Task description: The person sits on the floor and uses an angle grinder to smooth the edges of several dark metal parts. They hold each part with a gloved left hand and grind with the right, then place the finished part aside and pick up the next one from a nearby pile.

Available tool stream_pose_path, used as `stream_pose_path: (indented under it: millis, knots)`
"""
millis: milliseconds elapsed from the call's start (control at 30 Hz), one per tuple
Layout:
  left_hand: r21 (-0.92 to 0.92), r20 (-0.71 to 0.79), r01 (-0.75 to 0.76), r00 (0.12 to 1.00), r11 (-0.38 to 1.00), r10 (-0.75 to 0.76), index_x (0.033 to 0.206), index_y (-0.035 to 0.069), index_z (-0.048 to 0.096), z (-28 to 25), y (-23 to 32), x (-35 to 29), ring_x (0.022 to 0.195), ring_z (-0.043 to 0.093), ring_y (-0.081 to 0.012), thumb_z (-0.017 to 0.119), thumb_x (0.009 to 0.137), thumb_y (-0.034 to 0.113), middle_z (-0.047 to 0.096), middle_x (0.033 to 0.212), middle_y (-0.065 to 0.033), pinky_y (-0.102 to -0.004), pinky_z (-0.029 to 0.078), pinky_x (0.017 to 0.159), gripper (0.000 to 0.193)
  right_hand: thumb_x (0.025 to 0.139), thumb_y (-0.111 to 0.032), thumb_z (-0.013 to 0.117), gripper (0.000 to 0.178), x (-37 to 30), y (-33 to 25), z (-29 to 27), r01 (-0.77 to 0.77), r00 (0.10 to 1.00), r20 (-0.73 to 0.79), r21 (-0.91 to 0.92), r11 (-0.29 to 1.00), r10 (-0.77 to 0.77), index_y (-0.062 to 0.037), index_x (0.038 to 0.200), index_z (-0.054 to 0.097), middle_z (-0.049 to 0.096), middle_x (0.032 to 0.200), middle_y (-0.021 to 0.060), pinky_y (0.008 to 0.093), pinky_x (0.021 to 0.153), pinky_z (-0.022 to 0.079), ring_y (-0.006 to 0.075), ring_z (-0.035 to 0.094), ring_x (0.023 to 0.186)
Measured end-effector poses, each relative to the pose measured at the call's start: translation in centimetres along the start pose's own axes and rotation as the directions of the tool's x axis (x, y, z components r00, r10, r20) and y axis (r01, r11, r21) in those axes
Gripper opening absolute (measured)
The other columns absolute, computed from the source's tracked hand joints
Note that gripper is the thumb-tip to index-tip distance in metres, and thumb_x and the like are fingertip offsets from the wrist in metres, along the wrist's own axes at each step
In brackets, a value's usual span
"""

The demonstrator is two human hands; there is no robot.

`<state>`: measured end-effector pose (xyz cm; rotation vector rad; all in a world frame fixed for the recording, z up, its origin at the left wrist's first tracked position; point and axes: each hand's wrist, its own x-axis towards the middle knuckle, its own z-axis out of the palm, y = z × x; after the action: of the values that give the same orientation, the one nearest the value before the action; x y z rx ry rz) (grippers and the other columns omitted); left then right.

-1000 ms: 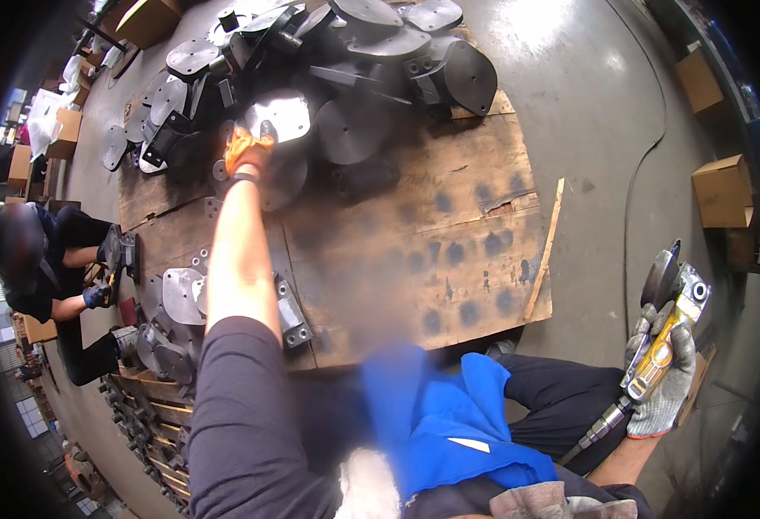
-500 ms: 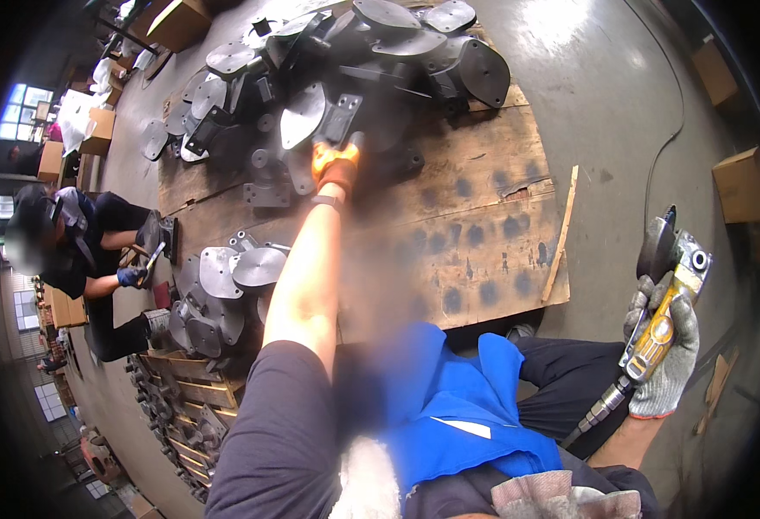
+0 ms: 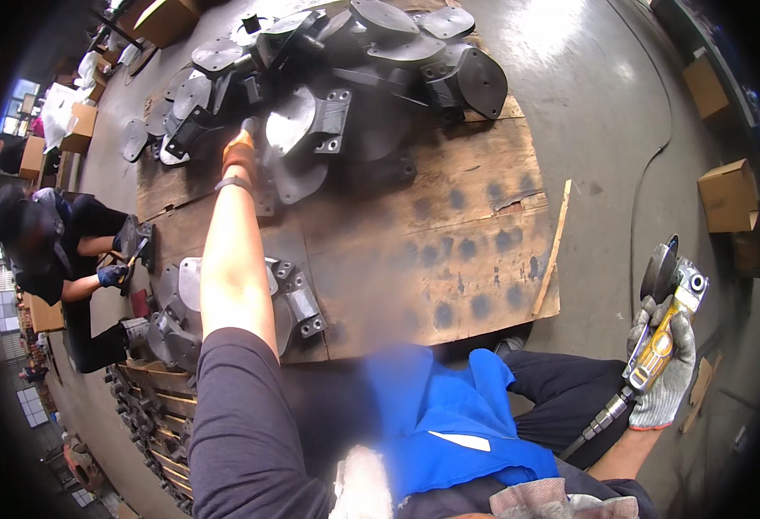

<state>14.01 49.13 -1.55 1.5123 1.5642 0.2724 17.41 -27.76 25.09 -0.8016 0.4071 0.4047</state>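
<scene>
Reaching for the next casting, grinder held off to the side

The left hand, in an orange glove, stretches far out over the plywood board and lands on a grey metal casting at the near edge of the pile; whether the fingers have closed on it I cannot tell from here. The right hand, in a grey knit glove, is wrapped firmly round a yellow angle grinder, disc up, well clear of the board. My read: this is the fetch step, and the next move calls for a sure grip to drag that heavy piece closer. Another person crouches at the left with their own parts.
</scene>
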Motion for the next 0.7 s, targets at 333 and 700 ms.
stream_pose_path:
  millis: [333,700]
  knots:
    - [0.583,-0.035,-0.169,0.972,0.795,0.232,0.125,0.004,0.060,8.0,2.0,0.1,0.126,0.051,-0.0326,0.043,0.087,0.068,0.056,0.132,-0.0203,-0.0397,0.040,0.104,0.076,0.088,-0.010,0.061,0.038,0.2,-0.5,-1.7,0.088,0.986,-0.132,-0.080,0.993,-0.098,0.0095,0.119,0.050,0.062,0.100,0.0237,0.0431,0.096,0.052,0.0325,0.061,0.104]
    - [-0.491,0.250,0.169,0.967,0.855,-0.047,0.121,0.001,0.063,5.4,1.7,1.1,0.104,0.063,-0.0279,0.053,0.092,0.050,0.065,0.121,-0.0091,-0.0373,0.047,0.095,0.057,0.094,-0.021,0.056,0.036,0.6,-0.1,-1.7,0.132,0.987,-0.066,-0.169,0.977,-0.145,0.0122,0.108,0.053,0.055,0.120,0.0276,0.0447,0.082,0.059,0.0343,0.065,0.098]
